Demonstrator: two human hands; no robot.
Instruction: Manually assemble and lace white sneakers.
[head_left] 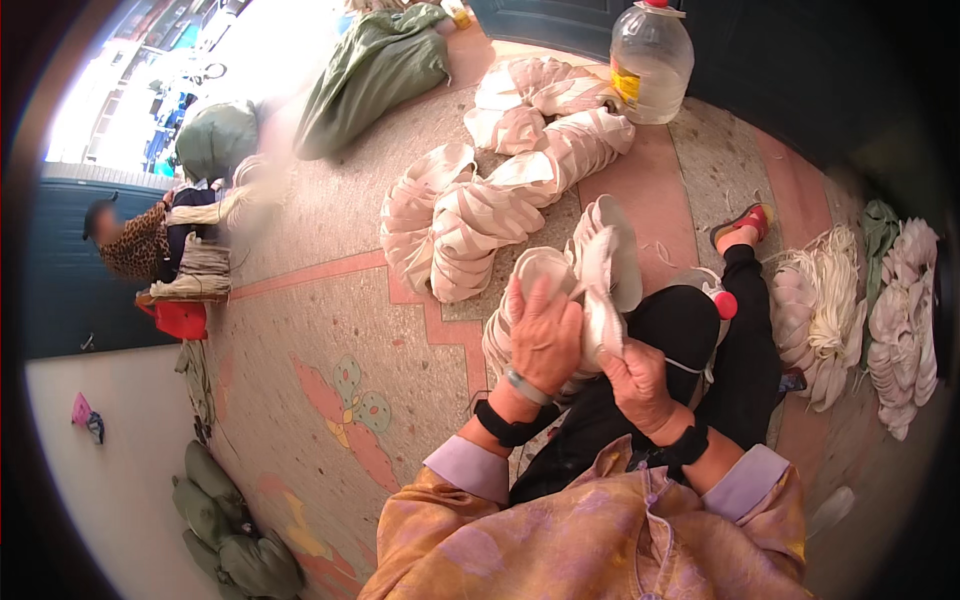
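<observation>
Over my lap is a bunch of cream-coloured, sole-shaped cloth insoles (606,250), several standing on edge side by side. My left hand (546,340) lies over the left part of the bunch, its fingers curled round the insoles. My right hand (642,388) pinches the lower edge of an insole at the right, thumb pressed against it. Just beyond my hands, long coiled rows of the same pale insoles (500,205) rest on the floor. What lies beneath my left palm is hidden.
A large clear bottle (655,70) with a red cap stands at the back. Green sacks (375,75) lie farther left. Bundles of pale cords and insoles (815,310) are at my right. A person (140,240) sits at far left beside a red container (182,318).
</observation>
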